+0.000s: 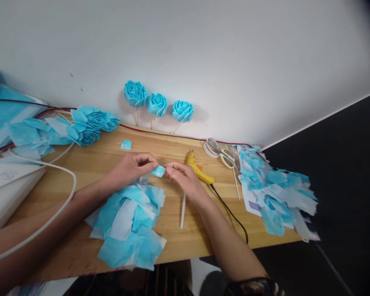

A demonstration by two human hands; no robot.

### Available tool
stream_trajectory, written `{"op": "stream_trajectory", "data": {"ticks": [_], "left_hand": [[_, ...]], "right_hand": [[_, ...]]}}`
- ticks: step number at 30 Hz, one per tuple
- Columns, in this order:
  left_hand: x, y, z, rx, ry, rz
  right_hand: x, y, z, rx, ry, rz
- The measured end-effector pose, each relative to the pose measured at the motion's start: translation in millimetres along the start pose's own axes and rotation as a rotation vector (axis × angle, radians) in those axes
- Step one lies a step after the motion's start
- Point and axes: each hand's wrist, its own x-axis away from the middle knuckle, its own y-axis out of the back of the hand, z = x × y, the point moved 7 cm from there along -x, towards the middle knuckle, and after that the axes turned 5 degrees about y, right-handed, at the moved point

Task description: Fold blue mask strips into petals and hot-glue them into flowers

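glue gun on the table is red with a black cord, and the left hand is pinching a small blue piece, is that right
Not quite: the glue gun is yellow, not red, as the head view shows. The rest holds: its cord is black, and the left hand pinches a small blue piece.

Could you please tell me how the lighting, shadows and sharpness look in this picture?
Head view throughout: diffuse light on the wall; faint shadows beside the upright blue flowers; a dark top right corner; slightly soft detail on the left hand and small blue piece.
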Motion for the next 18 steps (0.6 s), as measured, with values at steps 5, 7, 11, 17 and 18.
{"op": "stream_trajectory", "data": {"ticks": [5, 7, 11, 17, 18], "left_hand": [[2.2, 0.4, -2.0, -0.023, -0.001, 0.013], [2.7, 0.9, -2.5, -0.030, 0.012, 0.011], [1.0, -0.7, 0.9, -0.022, 0.040, 0.009], [-0.6, -1.3, 9.2, 0.088, 0.078, 0.002], [-0.2, -0.4, 9.6, 0.098, 0.085, -0.005]], "right_hand": [[-1.1, -6.6, -5.1, 0.077, -0.007, -0.023], [-2.0, -7.1, -7.4, 0.056, -0.004, -0.063], [-3.1, -4.5, -7.5, -0.017, 0.023, -0.134], [-2.5, 0.4, -7.3, 0.002, 0.030, -0.105], [-2.4, 3.9, -6.8, -0.023, 0.035, -0.116]]}}
